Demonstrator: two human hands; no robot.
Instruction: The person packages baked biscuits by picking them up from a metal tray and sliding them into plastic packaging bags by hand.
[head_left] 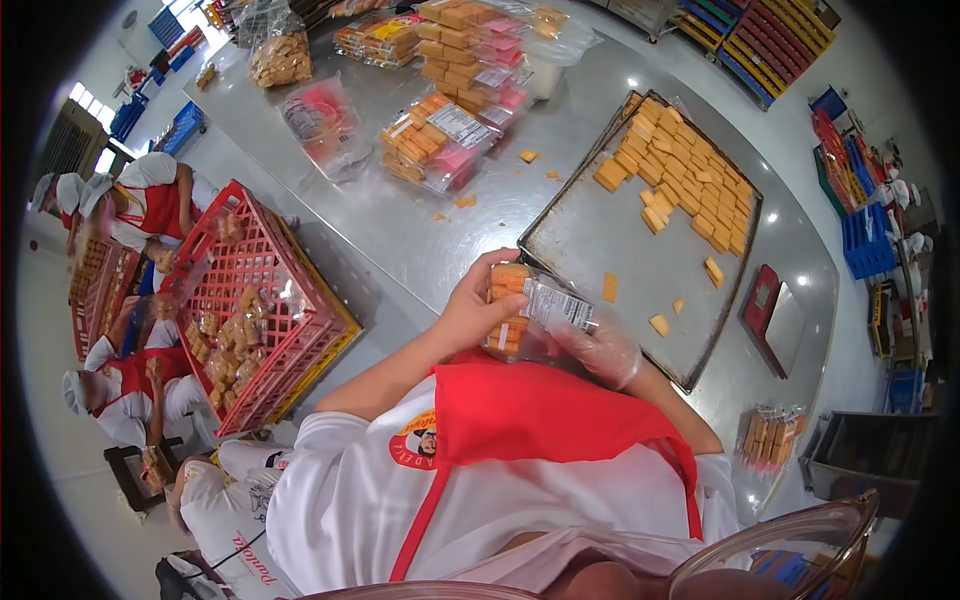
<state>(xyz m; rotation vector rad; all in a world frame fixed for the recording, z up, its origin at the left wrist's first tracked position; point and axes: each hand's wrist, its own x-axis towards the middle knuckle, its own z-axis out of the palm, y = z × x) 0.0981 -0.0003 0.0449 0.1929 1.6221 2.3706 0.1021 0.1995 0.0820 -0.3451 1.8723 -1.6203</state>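
Close to my chest, my left hand [482,305] grips the left side of a clear labelled pack of orange-brown biscuits [508,310], its thumb across the front. My right hand [603,352], in a clear glove and blurred, is at the pack's right end beside the printed label; its fingers are too smeared to read. Just beyond lies a dark-rimmed metal tray [580,225] with rows of cut biscuits [690,170] at its far side and a few loose pieces nearer. Filled packs [435,140] stand stacked beyond my left hand.
A red crate [300,330] of bagged goods is at the left, near seated co-workers [140,385] in red aprons. A red-and-silver flat device [770,320] lies right of the tray. More packs [768,437] sit at the table's right edge. Crumbs dot the steel table [400,235].
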